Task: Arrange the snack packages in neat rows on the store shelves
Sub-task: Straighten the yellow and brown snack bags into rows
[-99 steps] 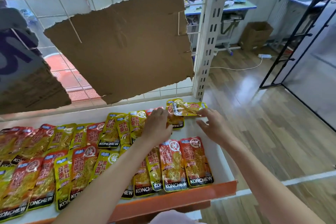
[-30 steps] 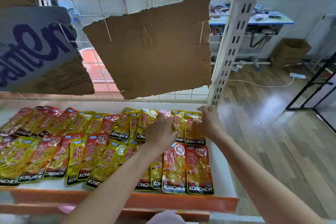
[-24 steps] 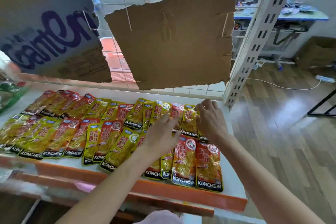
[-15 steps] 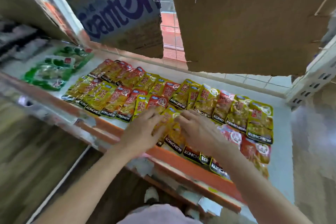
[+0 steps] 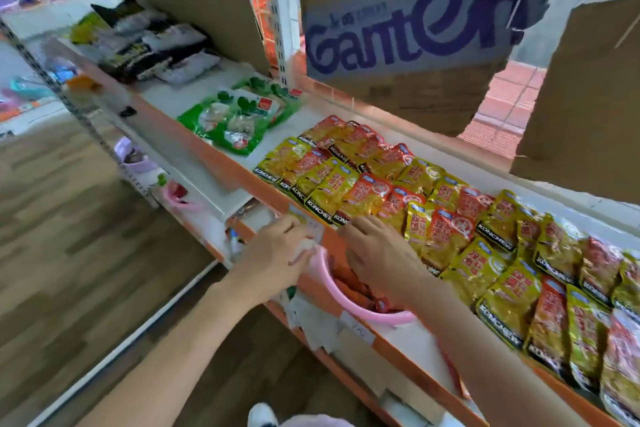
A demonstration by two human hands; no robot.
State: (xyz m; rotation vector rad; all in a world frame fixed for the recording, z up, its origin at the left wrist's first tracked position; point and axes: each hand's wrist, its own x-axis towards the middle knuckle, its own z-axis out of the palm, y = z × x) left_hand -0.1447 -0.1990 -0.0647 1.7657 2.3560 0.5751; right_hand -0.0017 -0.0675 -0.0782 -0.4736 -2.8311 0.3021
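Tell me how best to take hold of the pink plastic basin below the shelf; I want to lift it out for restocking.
Grip the pink plastic basin by its thin rolled rim, probably at the near front edge, coming from the aisle side. The orange-edged shelf overhangs its back, so only the front rim shows. The left hand already rests at the rim's left end.

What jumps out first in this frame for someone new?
The rows of yellow and red snack packages across the shelf, under a torn cardboard sheet lettered in purple. Both hands are at the shelf's front edge: left hand on the pink basket, right hand over it.
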